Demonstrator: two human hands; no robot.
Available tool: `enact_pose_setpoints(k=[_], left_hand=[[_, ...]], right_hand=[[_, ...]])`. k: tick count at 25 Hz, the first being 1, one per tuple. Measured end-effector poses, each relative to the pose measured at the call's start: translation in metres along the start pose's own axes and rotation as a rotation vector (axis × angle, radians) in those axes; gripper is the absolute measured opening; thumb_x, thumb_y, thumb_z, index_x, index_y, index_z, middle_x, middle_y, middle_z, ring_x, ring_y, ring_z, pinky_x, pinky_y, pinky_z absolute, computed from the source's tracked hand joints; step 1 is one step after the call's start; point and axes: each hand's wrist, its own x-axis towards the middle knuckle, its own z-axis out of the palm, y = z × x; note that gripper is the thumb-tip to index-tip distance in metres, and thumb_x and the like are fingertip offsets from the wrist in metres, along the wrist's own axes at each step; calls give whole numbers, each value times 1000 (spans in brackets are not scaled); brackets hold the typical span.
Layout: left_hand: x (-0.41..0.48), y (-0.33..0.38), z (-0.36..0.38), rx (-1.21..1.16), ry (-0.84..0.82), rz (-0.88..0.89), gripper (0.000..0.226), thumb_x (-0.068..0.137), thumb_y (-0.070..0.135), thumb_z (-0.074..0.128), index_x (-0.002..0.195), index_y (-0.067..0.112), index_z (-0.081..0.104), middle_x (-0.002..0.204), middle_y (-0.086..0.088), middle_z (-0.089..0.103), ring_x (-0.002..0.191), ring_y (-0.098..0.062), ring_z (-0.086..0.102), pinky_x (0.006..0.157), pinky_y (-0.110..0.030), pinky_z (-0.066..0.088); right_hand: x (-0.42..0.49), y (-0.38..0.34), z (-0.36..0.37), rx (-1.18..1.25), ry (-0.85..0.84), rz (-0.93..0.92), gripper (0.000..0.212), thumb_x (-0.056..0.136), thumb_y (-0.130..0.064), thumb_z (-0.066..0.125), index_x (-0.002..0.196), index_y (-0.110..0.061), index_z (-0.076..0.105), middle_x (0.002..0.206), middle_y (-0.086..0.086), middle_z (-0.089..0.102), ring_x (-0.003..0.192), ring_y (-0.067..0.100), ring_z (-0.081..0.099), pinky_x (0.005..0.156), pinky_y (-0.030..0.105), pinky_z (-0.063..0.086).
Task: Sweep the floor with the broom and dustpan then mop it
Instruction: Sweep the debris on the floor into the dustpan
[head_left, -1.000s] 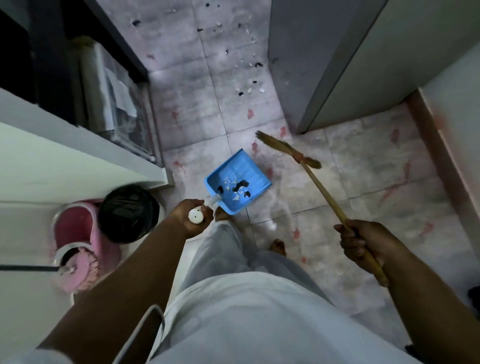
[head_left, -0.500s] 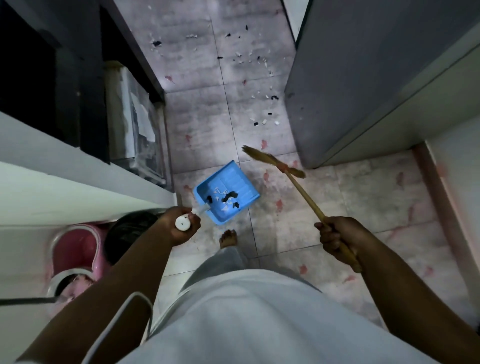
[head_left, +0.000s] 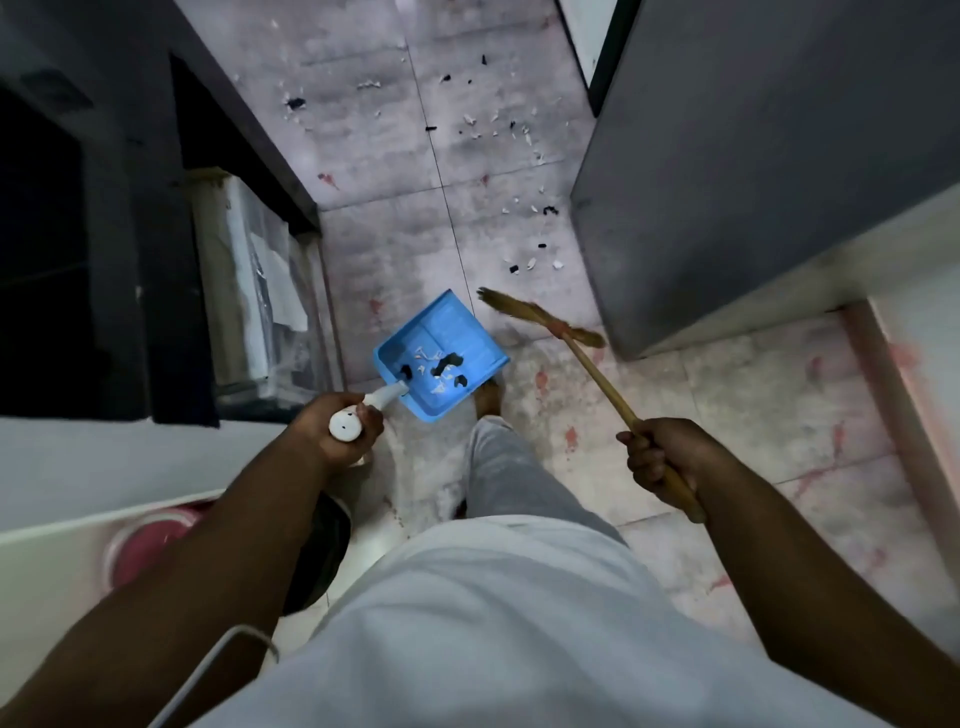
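Head view: left hand (head_left: 337, 423) grips the blue dustpan (head_left: 441, 353) by its white handle, black and white scraps inside; right hand (head_left: 657, 457) grips the straw broom (head_left: 540, 319), bristles beside the pan.

Person stepped fwd: dustpan (head_left: 441, 353) in L hand (head_left: 337, 426) & broom (head_left: 597, 375) in R hand (head_left: 660, 457) now nearer floor scraps (head_left: 530, 262) ahead; black bin (head_left: 327, 545) now under L forearm.

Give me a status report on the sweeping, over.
Left hand grips blue dustpan handle, swept debris inside. Right hand grips broom, bristles beside the pan. Loose scraps on tiles ahead, along grey cabinet.
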Motion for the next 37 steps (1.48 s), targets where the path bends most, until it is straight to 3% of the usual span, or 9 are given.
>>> enact_pose_setpoints(k=[6, 12, 16, 21, 24, 27, 29, 31, 37], left_hand=[[35, 76, 65, -9, 57, -47, 23, 97, 13, 38, 108, -6, 45, 57, -7, 44, 36, -11, 47, 34, -16, 44], [54, 129, 122, -5, 132, -53, 22, 94, 12, 43, 111, -2, 46, 58, -7, 46, 36, -9, 47, 33, -15, 43], [64, 157, 144, -4, 135, -114, 35, 72, 3, 55, 106, -1, 46, 57, -4, 46, 35, -7, 46, 33, -13, 41], [82, 197, 165, 19, 131, -125, 29, 80, 5, 50, 108, -2, 45, 56, -6, 47, 35, -9, 47, 33, -15, 42], [91, 218, 177, 50, 127, -131, 33, 73, 1, 53, 105, -1, 45, 54, -6, 47, 35, -9, 46, 34, -13, 42], [100, 243, 193, 53, 121, -153, 18, 90, 11, 42, 103, -2, 44, 54, -6, 46, 35, -9, 46, 34, -13, 41], [107, 258, 202, 68, 118, -145, 18, 90, 10, 42, 103, -2, 45, 54, -7, 46, 35, -9, 46, 34, -14, 42], [112, 272, 211, 87, 116, -158, 22, 83, 7, 46, 103, -2, 45, 53, -7, 46, 34, -10, 46, 34, -16, 42], [140, 302, 236, 147, 135, -202, 27, 99, 17, 39, 118, -2, 38, 54, -7, 45, 35, -11, 46, 33, -18, 44]], right_hand=[[52, -90, 30, 52, 1, 76, 23, 102, -18, 32, 90, -6, 47, 47, -3, 37, 29, 5, 27, 28, 15, 23], [93, -177, 45, 79, 7, 154, 24, 102, -16, 30, 89, -5, 48, 53, -3, 34, 29, 5, 28, 27, 15, 24], [119, -232, 60, 49, 33, 184, 24, 102, -16, 28, 90, -8, 47, 44, -4, 34, 27, 4, 28, 26, 15, 23], [147, -282, 88, -56, 48, 134, 26, 101, -17, 26, 90, -7, 48, 46, -3, 33, 28, 5, 27, 27, 16, 23], [142, -290, 103, -110, 54, 104, 27, 101, -17, 27, 91, -7, 50, 50, -3, 33, 30, 5, 26, 27, 17, 24], [123, -283, 110, -87, 70, 41, 26, 100, -16, 29, 92, -5, 51, 51, -2, 33, 31, 6, 27, 28, 18, 24], [106, -273, 111, -50, 73, 34, 23, 100, -15, 33, 96, -3, 51, 53, -1, 35, 32, 6, 28, 28, 19, 25], [90, -263, 109, 7, 83, 42, 21, 100, -14, 36, 98, -1, 52, 53, -1, 37, 32, 6, 29, 28, 20, 25], [67, -236, 106, 308, 94, 114, 23, 101, -18, 38, 91, -4, 52, 48, -3, 37, 29, 5, 30, 27, 15, 24]])
